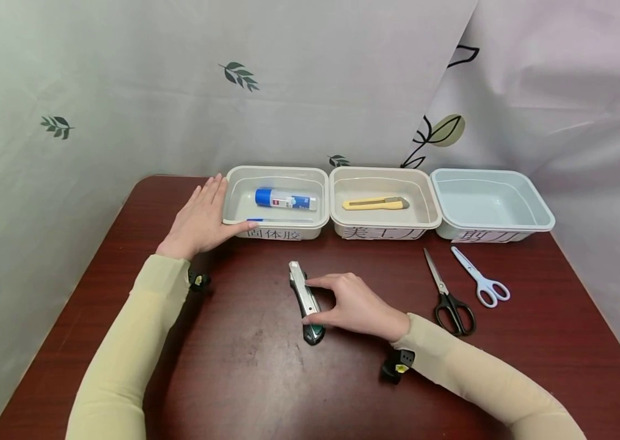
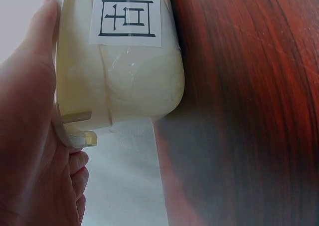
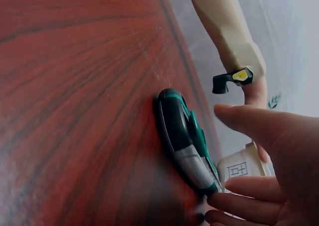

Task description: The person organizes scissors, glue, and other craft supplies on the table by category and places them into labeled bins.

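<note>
Green-ended, the utility knife (image 1: 305,300) lies on the red-brown worktop (image 1: 244,366), pinched between thumb and fingertips of the right hand (image 1: 355,304). Flat and spread, the left hand (image 1: 200,219) rests against the leftmost tray (image 1: 275,231), which holds a glue stick (image 1: 285,198).

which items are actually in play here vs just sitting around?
In play: green knife, pinched by the right hand; left tray, with the left hand flat against its side.

Lying about: middle tray with a yellow knife; right tray; black scissors; white scissors; glue stick.
</note>
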Demonstrator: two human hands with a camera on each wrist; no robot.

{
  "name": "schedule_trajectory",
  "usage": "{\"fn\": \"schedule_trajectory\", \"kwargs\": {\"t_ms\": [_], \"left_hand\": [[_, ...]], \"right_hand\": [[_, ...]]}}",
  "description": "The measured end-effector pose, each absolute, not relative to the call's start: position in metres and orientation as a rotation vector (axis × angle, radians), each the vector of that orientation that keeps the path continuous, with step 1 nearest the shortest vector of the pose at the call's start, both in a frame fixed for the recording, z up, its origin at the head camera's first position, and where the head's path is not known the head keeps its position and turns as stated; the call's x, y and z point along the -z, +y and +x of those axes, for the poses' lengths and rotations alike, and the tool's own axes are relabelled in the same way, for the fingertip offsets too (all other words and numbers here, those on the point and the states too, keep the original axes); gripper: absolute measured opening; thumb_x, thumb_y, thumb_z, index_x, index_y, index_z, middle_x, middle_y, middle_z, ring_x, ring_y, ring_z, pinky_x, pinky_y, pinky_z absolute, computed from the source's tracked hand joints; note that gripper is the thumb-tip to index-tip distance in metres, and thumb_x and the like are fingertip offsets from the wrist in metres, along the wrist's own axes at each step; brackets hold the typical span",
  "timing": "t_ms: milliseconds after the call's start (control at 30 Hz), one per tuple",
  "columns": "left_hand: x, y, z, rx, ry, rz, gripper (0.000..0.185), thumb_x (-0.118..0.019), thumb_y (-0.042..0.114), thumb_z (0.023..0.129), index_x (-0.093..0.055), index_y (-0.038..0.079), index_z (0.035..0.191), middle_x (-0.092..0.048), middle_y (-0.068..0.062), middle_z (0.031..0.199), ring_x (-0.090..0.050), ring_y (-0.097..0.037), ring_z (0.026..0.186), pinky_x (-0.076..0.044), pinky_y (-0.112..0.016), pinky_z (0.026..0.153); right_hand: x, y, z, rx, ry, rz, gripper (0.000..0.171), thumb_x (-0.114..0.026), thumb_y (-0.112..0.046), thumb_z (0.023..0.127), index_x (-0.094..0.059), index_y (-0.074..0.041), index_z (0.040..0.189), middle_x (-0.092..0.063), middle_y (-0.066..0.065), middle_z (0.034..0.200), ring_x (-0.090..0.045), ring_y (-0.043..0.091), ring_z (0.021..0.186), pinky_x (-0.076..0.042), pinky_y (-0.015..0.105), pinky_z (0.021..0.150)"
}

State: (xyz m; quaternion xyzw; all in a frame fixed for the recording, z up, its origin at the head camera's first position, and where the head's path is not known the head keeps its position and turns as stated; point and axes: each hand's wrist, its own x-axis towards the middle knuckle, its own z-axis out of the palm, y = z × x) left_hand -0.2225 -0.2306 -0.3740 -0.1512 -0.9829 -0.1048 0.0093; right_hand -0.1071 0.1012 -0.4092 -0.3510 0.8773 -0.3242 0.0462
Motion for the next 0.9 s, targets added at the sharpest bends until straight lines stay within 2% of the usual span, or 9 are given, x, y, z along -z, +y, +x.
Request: {"fn": "schedule_trajectory", "kwargs": {"t_ms": [233,633,900], "left_hand": [[0.374,-0.231,-0.223,0.333,-3.067,-0.467,0.124,-0.052,0.083,0.085,-0.008,-0.005,0.16,-0.008,-0.024,0.167,-0.006,-0.035,0.154,-0.001,-0.046,0.123],[0.377,-0.232,-0.224,0.343,-3.057,-0.467,0.124,-0.053,0.082,0.085,-0.009,-0.005,0.16,-0.01,-0.024,0.166,-0.007,-0.034,0.154,-0.002,-0.045,0.124],[0.376,-0.232,-0.225,0.345,-3.066,-0.469,0.125,-0.052,0.083,0.085,-0.008,-0.005,0.16,-0.009,-0.024,0.167,-0.006,-0.034,0.154,-0.001,-0.045,0.123]], "right_hand": [[0.408,0.095,-0.106,0.858,2.701,-1.107,0.069,-0.092,-0.037,0.074,-0.068,-0.008,0.132,-0.071,0.002,0.123,-0.063,0.015,0.112,-0.051,0.035,0.096],[0.409,0.086,-0.099,0.781,2.654,-1.168,0.07,-0.09,-0.029,0.075,-0.064,-0.008,0.137,-0.065,0.001,0.132,-0.058,0.016,0.12,-0.047,0.033,0.1],[0.406,0.097,-0.101,0.809,2.662,-1.147,0.061,-0.084,-0.014,0.073,-0.069,-0.013,0.132,-0.069,-0.005,0.111,-0.061,0.01,0.096,-0.052,0.032,0.082]]}}
